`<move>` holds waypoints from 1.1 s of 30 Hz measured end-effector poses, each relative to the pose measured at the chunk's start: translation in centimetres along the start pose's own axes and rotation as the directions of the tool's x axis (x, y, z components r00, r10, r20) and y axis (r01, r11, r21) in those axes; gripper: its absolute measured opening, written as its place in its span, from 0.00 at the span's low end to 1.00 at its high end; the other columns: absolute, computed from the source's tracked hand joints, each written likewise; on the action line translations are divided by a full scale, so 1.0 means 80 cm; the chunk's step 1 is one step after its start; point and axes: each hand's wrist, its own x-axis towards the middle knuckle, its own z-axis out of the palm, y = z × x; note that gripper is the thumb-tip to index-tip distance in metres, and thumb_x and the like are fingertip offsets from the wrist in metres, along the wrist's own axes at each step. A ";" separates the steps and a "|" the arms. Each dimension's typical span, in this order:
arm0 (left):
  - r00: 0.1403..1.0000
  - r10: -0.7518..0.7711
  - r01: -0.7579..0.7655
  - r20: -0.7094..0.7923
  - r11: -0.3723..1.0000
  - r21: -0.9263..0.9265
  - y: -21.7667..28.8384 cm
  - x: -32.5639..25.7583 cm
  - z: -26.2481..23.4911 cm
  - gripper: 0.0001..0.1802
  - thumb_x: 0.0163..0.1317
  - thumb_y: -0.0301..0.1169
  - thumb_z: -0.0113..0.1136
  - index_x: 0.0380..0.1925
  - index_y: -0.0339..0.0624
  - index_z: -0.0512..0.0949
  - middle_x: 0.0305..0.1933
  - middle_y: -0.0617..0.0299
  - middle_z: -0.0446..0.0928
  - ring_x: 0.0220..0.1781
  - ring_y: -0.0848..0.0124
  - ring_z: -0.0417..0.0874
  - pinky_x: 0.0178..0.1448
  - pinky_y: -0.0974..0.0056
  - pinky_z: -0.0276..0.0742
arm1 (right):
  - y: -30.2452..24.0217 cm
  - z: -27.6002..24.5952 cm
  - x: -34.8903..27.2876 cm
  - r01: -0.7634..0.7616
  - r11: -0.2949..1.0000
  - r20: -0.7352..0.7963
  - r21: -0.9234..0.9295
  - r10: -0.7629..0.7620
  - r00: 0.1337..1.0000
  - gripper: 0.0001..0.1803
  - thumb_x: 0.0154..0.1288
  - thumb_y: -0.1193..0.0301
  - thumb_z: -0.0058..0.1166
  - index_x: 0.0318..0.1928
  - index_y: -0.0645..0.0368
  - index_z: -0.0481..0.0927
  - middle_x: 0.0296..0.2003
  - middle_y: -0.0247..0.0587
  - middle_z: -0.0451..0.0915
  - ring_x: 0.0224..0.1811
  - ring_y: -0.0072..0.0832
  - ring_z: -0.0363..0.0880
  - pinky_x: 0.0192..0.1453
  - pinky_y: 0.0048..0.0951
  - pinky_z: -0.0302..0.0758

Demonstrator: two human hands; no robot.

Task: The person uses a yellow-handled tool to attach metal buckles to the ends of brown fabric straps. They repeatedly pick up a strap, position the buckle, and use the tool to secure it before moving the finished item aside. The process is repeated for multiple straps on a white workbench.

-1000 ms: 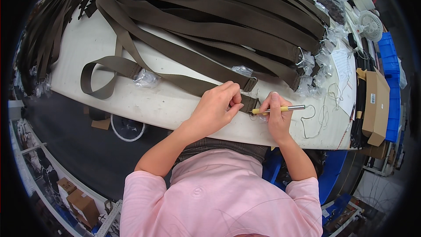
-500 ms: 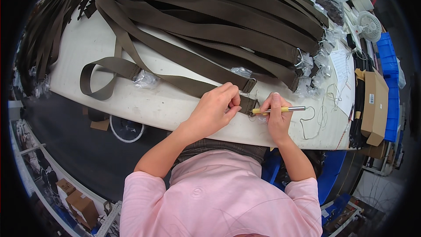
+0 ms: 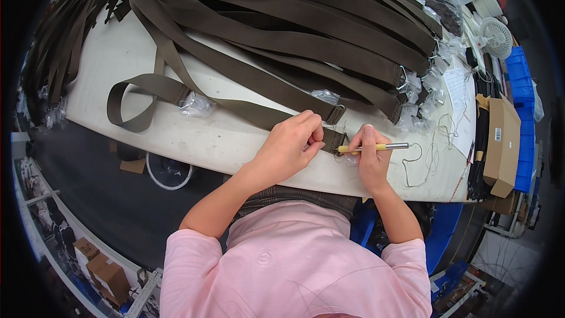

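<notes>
A dark olive webbing strap (image 3: pixel 247 113) runs across the white table to my hands, its stitched end (image 3: pixel 333 138) lying between them. My left hand (image 3: pixel 292 144) is closed on the strap just short of that end, thumb and forefinger pinched together. My right hand (image 3: pixel 371 156) grips a slim tool with a yellow handle and a metal end (image 3: pixel 395 146). The tool's yellow tip points left and meets the strap's stitched end. What the tip touches there is too small to make out. Just beyond lies another strap end with a metal ring (image 3: pixel 336 114).
Many more straps (image 3: pixel 294 9) are heaped across the far side, their ends in clear plastic wrap (image 3: pixel 421 91). Loose thread (image 3: pixel 421 168) lies right of my hand. Paper sheets (image 3: pixel 459 97), a small white fan (image 3: pixel 495 38), a cardboard box (image 3: pixel 503 144) and blue bins (image 3: pixel 524 115) line the right.
Both hands hold almost the same place. The tool in my right hand has shifted very slightly; the straps stay put.
</notes>
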 end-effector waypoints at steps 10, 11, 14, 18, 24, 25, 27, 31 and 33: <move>1.000 -0.012 0.012 -0.009 1.000 0.027 0.000 0.001 0.002 0.12 0.57 0.18 0.68 0.34 0.36 0.72 0.35 0.60 0.74 0.32 0.66 0.80 0.38 0.63 0.78 | 0.009 -0.005 0.001 -0.022 0.989 -0.088 0.149 0.035 0.996 0.32 0.86 0.57 0.35 0.22 0.59 0.74 0.19 0.32 0.74 0.18 0.14 0.63 0.23 0.20 0.60; 0.999 0.014 -0.011 -0.030 0.996 0.085 0.001 0.000 0.004 0.12 0.58 0.19 0.68 0.35 0.37 0.72 0.36 0.59 0.74 0.32 0.66 0.80 0.38 0.63 0.78 | 0.008 -0.004 0.002 -0.013 0.983 -0.104 0.184 0.032 0.994 0.32 0.86 0.56 0.34 0.22 0.59 0.73 0.19 0.32 0.73 0.17 0.13 0.62 0.23 0.19 0.59; 0.994 0.075 -0.055 -0.085 0.974 0.221 0.005 -0.002 0.016 0.13 0.59 0.21 0.69 0.38 0.38 0.73 0.37 0.59 0.74 0.32 0.65 0.80 0.38 0.62 0.79 | 0.012 -0.002 0.003 0.039 0.947 -0.156 0.318 0.012 0.988 0.33 0.86 0.55 0.33 0.21 0.58 0.72 0.20 0.32 0.71 0.17 0.14 0.62 0.22 0.19 0.58; 0.994 0.022 -0.003 -0.107 0.986 0.169 0.004 -0.002 0.013 0.11 0.61 0.20 0.67 0.39 0.37 0.73 0.38 0.59 0.74 0.35 0.65 0.81 0.39 0.61 0.79 | 0.015 -0.003 0.001 0.128 0.914 -0.195 0.385 -0.055 0.979 0.33 0.86 0.54 0.32 0.22 0.58 0.72 0.20 0.33 0.71 0.17 0.14 0.62 0.21 0.20 0.57; 0.988 0.052 -0.038 -0.144 0.994 0.099 0.017 -0.016 -0.004 0.15 0.60 0.13 0.57 0.46 0.36 0.74 0.49 0.50 0.75 0.42 0.55 0.83 0.45 0.56 0.81 | 0.014 -0.011 -0.006 0.194 0.964 -0.169 0.180 -0.164 0.972 0.34 0.86 0.59 0.32 0.22 0.60 0.78 0.19 0.34 0.74 0.20 0.17 0.64 0.25 0.24 0.61; 0.987 0.072 -0.054 -0.143 0.990 0.129 0.019 -0.016 -0.004 0.15 0.59 0.14 0.58 0.46 0.36 0.75 0.50 0.49 0.75 0.45 0.53 0.82 0.47 0.55 0.80 | 0.015 -0.015 -0.008 0.262 0.961 -0.175 0.092 -0.243 0.954 0.29 0.84 0.62 0.38 0.23 0.61 0.79 0.19 0.35 0.75 0.22 0.20 0.67 0.28 0.25 0.64; 0.982 0.134 -0.100 -0.131 0.966 0.239 0.017 -0.021 -0.007 0.15 0.57 0.17 0.62 0.45 0.36 0.76 0.52 0.48 0.75 0.50 0.50 0.80 0.52 0.52 0.78 | 0.013 -0.016 -0.007 0.467 0.884 -0.138 0.018 -0.460 0.877 0.11 0.75 0.76 0.52 0.31 0.61 0.79 0.23 0.36 0.77 0.27 0.25 0.76 0.32 0.27 0.70; 0.984 0.166 -0.126 -0.062 0.901 0.415 0.026 -0.028 -0.010 0.22 0.53 0.28 0.74 0.48 0.38 0.79 0.52 0.50 0.76 0.52 0.52 0.77 0.56 0.53 0.73 | 0.003 -0.026 -0.007 0.698 0.678 0.079 -0.232 -0.702 0.708 0.15 0.66 0.80 0.62 0.52 0.58 0.82 0.25 0.37 0.78 0.25 0.32 0.76 0.32 0.31 0.74; 0.979 0.201 -0.162 -0.041 0.878 0.450 0.029 -0.022 -0.003 0.23 0.53 0.31 0.75 0.48 0.37 0.79 0.52 0.51 0.76 0.52 0.52 0.77 0.56 0.53 0.73 | 0.015 -0.028 -0.020 0.728 0.607 0.191 -0.318 -0.711 0.677 0.25 0.62 0.77 0.65 0.61 0.56 0.81 0.26 0.36 0.79 0.25 0.35 0.77 0.33 0.34 0.75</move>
